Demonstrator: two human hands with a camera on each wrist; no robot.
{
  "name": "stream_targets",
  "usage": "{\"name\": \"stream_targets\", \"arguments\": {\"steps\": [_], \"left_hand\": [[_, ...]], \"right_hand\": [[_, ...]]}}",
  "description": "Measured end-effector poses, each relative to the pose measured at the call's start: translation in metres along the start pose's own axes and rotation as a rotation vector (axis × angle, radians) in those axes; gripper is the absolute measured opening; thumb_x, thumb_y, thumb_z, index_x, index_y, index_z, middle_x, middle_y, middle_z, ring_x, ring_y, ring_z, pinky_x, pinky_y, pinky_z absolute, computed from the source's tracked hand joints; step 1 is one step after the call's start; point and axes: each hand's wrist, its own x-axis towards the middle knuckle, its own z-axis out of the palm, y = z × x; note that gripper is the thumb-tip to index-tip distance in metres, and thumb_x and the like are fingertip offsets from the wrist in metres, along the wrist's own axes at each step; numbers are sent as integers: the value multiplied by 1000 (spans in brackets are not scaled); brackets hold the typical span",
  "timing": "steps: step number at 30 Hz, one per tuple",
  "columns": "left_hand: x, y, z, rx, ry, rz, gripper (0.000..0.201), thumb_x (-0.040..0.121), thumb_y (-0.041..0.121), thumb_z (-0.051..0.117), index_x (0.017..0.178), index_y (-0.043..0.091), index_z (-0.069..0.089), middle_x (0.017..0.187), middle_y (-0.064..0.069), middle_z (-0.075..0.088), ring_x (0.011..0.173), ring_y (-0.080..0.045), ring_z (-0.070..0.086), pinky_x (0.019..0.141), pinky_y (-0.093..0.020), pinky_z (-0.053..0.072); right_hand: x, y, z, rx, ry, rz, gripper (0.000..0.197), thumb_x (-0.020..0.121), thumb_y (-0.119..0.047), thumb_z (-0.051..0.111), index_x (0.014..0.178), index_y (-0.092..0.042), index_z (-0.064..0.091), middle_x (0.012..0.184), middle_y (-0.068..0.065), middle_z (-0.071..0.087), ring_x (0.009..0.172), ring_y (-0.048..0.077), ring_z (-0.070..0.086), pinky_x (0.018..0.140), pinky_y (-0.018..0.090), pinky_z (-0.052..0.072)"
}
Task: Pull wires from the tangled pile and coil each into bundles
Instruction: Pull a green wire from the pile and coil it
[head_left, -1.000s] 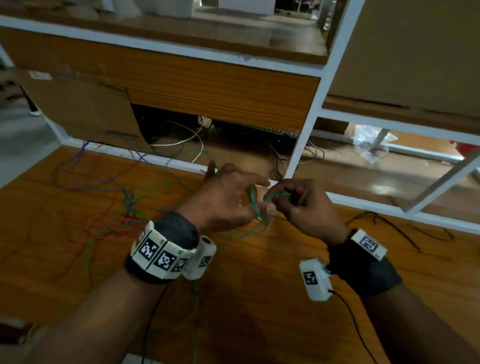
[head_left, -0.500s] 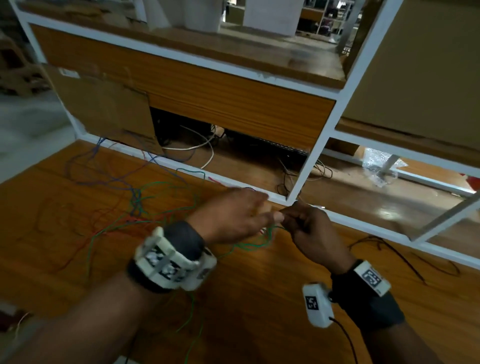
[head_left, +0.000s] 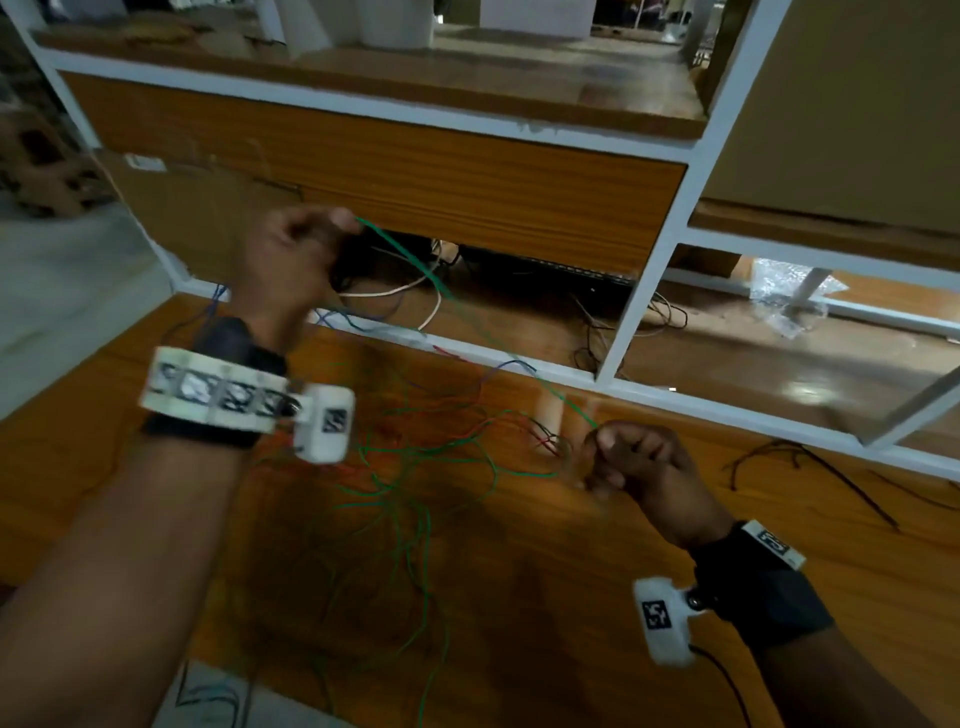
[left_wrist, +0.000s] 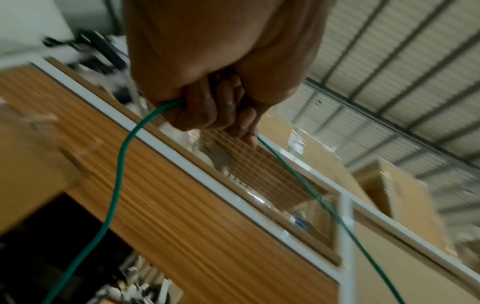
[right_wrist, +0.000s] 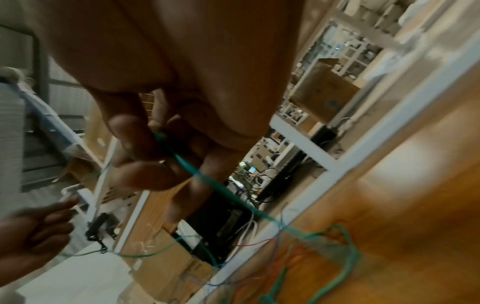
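A green wire (head_left: 452, 304) runs taut between my two hands. My left hand (head_left: 311, 234) is raised in front of the wooden shelf panel and pinches one end of it; in the left wrist view the green wire (left_wrist: 122, 156) leaves the curled fingers (left_wrist: 207, 107) on both sides. My right hand (head_left: 618, 452) stays low over the wooden tabletop and pinches the same wire; the right wrist view shows the green wire (right_wrist: 197, 174) between thumb and fingers (right_wrist: 135, 148). The tangled pile (head_left: 410, 467) of green, red and blue wires lies on the table between my arms.
A white-framed shelf unit (head_left: 654, 280) with wooden panels stands behind the table (head_left: 649, 597), with white and black cables (head_left: 410, 291) in its lower bay. A loose black wire (head_left: 810, 467) lies at the right. Crumpled clear plastic (head_left: 789, 296) sits further back right.
My hands were together at the table's middle, working the green wire. Now the left hand has risen up and left, the right has dropped toward me, and the wire is stretched between them.
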Motion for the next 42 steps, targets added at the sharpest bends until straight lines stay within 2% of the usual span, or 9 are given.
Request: {"name": "stream_targets", "arguments": {"steps": [5,11,15,19,24,31,35,39,42], "left_hand": [[15,-50,-23,509,-160,-99,25,98,31,61,74,24,66,81,-14,68,76,-32,64,67,-33,47],[-60,-40,48,593,-489,298,70,87,60,54,145,20,47,150,-6,44,140,-26,36,116,-38,27],[-112,-27,104,330,-937,210,41,96,53,51,127,31,64,127,10,65,115,-4,57,107,-32,42],[-109,-46,94,241,-947,188,20,99,27,60,85,26,74,77,30,64,75,8,58,68,-10,41],[-86,-77,36,387,-889,55,13,95,30,66,85,33,73,74,33,66,73,7,62,64,-16,43],[-104,-57,54,406,-843,146,16,93,21,70,81,31,76,65,23,64,70,12,59,61,-8,38],[-136,-35,112,331,-898,309,19,93,19,67,75,21,66,61,13,56,63,9,52,56,-10,33],[-143,-29,138,156,-884,206,18,93,38,60,86,29,73,79,6,71,73,-11,64,63,-35,51],[-138,-24,128,38,-943,185,13,95,27,66,91,19,76,76,14,69,72,1,63,64,-24,48]], "right_hand": [[-9,-1,-18,-385,40,-26,28,104,-36,58,85,-26,76,58,16,42,51,20,43,52,37,41],[6,-20,6,-564,-21,-78,29,106,-30,56,84,-24,74,59,7,48,50,11,39,53,28,31],[3,-22,21,-451,-91,-59,29,104,-33,56,83,-20,72,59,13,41,48,13,32,50,28,25],[-11,-34,3,-501,-16,-65,29,99,-37,56,76,-26,71,54,6,44,48,14,35,48,26,26],[-48,-41,-79,-644,287,-91,34,99,-42,57,74,-23,69,59,0,55,51,5,47,50,21,37],[-83,-6,-78,-891,-118,301,71,69,-98,47,111,-46,72,113,-23,72,93,-2,69,85,35,59],[-58,-16,-12,-877,-137,92,46,93,-63,58,133,-40,57,126,-32,54,93,-24,57,70,7,45],[-40,-16,16,-832,-65,-155,15,106,-28,56,95,-25,67,83,-12,70,67,-5,60,59,17,37],[-48,-26,-10,-792,-31,-151,28,105,-12,56,87,-29,68,72,-8,69,61,9,63,58,23,43]]}}
